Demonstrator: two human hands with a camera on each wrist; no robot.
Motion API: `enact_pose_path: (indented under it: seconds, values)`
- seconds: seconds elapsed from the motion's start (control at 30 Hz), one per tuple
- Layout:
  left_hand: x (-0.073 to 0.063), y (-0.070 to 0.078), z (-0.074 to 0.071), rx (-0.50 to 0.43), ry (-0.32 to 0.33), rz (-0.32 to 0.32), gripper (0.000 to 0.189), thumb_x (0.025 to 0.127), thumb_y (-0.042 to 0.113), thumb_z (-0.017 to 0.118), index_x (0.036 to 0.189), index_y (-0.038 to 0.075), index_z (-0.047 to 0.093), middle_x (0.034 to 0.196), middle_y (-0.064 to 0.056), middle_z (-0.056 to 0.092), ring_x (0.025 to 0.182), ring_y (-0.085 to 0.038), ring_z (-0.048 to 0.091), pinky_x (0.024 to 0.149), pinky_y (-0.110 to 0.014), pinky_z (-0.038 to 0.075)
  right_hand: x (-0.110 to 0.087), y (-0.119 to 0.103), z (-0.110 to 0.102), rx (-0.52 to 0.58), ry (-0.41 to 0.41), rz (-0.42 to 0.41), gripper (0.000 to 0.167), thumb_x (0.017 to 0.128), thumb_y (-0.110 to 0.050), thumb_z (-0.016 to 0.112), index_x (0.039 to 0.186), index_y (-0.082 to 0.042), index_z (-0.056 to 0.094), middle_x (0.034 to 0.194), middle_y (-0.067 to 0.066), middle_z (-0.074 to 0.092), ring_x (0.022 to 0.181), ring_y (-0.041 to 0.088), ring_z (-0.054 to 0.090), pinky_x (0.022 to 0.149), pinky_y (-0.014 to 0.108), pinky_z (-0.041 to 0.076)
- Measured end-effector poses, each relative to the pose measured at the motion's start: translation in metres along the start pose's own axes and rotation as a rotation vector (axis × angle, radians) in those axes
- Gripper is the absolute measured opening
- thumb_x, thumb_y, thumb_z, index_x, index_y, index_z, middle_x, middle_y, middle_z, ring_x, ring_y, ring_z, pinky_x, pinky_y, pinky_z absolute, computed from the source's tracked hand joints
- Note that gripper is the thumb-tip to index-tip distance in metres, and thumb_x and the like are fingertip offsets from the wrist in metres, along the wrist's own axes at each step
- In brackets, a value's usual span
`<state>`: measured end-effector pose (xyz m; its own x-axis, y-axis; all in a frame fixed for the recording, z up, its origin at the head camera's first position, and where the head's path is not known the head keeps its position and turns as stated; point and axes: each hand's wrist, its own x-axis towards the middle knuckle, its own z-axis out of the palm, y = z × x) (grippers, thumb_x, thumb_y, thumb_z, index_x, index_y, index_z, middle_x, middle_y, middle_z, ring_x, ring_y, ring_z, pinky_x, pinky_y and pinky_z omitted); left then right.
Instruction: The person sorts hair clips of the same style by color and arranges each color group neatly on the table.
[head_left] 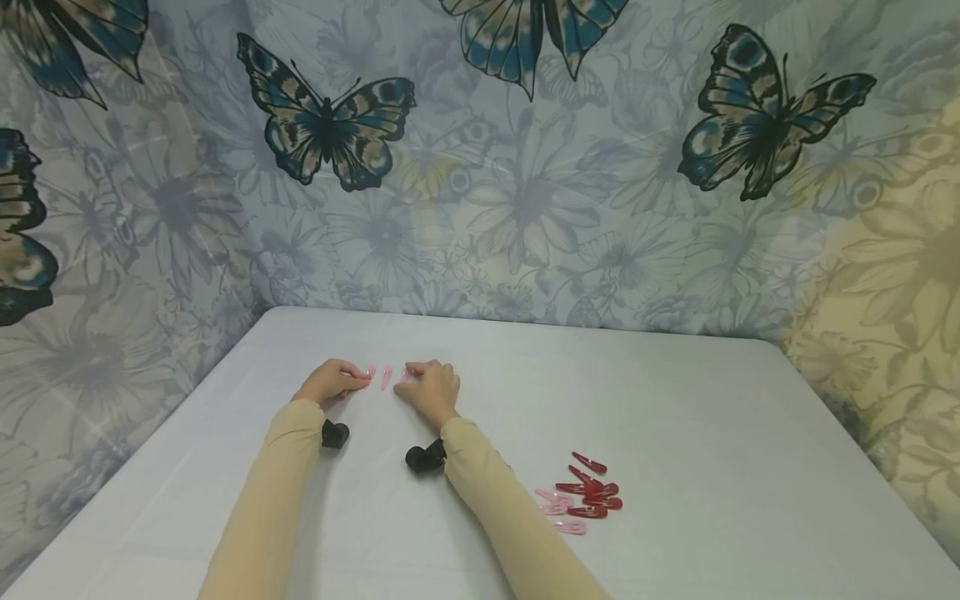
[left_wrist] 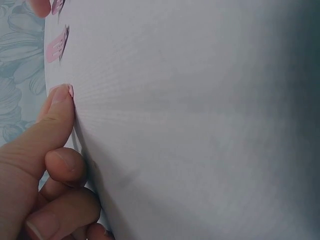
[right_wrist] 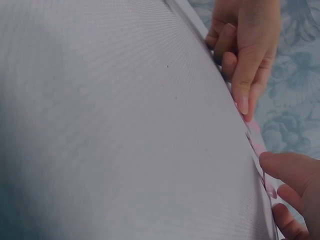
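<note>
Head view: I had both hands working over three pink hair clips lined up left to right on the white table (head_left: 712, 433). Left hand (head_left: 332, 381) was pinching the left clip (head_left: 371, 370) between thumb and forefinger. Right hand (head_left: 431, 390) had thumb at the near end and forefinger at the far end of the right clip (head_left: 405, 375), apparently pinching it; I couldn't tell how firmly. Middle clip (head_left: 386, 377) lay free between them, long axis near to far, slightly slanted: right of the left grip, left of the right grip, and the right thumb looked a bit nearer to it. Spare red clips (head_left: 587, 512) and pink clips (head_left: 570, 527) sat in a loose pile, near and to the right.

Left wrist view: I saw the left thumb pressed down on its clip, just a sliver of pink showing. The middle clip's slots showed here, unlike in the head view. Pile out of frame.

Right wrist view: I got both hands from the side, the clips almost edge-on and blurred. The right-hand fingers showed from below, one end of the clip poking out between them, which the head view mostly hid.
</note>
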<state>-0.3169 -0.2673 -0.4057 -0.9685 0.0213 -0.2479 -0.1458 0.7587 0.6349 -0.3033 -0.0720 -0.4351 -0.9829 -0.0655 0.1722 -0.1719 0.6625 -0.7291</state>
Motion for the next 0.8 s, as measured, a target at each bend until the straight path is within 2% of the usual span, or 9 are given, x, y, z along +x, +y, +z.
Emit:
enact_pose_path:
  seconds: [0.2, 0.33, 0.47, 0.67, 0.8]
  values:
    - [0.000, 0.002, 0.002, -0.008, 0.000, 0.012, 0.024, 0.092, 0.024, 0.068, 0.100, 0.001, 0.072, 0.051, 0.007, 0.043, 0.054, -0.009, 0.040, 0.067, -0.027, 0.036, -0.001, 0.002, -0.003, -0.035, -0.008, -0.010, 0.042, 0.077, -0.030, 0.079, 0.116, -0.018, 0.072, 0.112, 0.010, 0.067, 0.094, 0.023, 0.050, 0.087, 0.036, 0.034]
    - [0.001, 0.000, 0.004, -0.010, -0.007, -0.004, 0.023, 0.092, 0.024, 0.067, 0.097, 0.002, 0.071, 0.052, 0.006, 0.042, 0.054, -0.010, 0.040, 0.065, -0.027, 0.036, 0.000, 0.003, -0.006, -0.010, -0.050, 0.002, 0.047, 0.076, -0.031, 0.079, 0.121, -0.019, 0.070, 0.111, 0.008, 0.068, 0.095, 0.022, 0.050, 0.087, 0.034, 0.033]
    - [-0.001, -0.001, 0.004, 0.008, -0.010, -0.017, 0.024, 0.092, 0.025, 0.067, 0.098, 0.002, 0.071, 0.052, 0.006, 0.042, 0.055, -0.010, 0.040, 0.067, -0.028, 0.037, 0.001, 0.002, -0.011, 0.043, -0.110, 0.005, 0.047, 0.078, -0.029, 0.078, 0.123, -0.018, 0.068, 0.112, 0.007, 0.070, 0.097, 0.023, 0.050, 0.089, 0.036, 0.034]
    - [0.005, -0.005, -0.001, 0.008, -0.021, -0.015, 0.027, 0.091, 0.026, 0.069, 0.101, 0.002, 0.072, 0.051, 0.006, 0.045, 0.056, -0.011, 0.042, 0.078, -0.034, 0.037, 0.003, -0.002, -0.026, 0.182, -0.221, 0.062, 0.046, 0.083, -0.028, 0.074, 0.126, -0.014, 0.066, 0.119, 0.011, 0.067, 0.112, 0.030, 0.050, 0.097, 0.043, 0.037]
    - [0.007, -0.005, -0.001, -0.023, -0.027, -0.001, 0.026, 0.090, 0.023, 0.069, 0.103, 0.000, 0.072, 0.050, 0.006, 0.045, 0.055, -0.011, 0.041, 0.074, -0.032, 0.036, 0.006, -0.005, -0.043, 0.287, -0.265, 0.089, 0.046, 0.086, -0.026, 0.071, 0.128, -0.011, 0.063, 0.123, 0.015, 0.063, 0.118, 0.033, 0.054, 0.098, 0.044, 0.045]
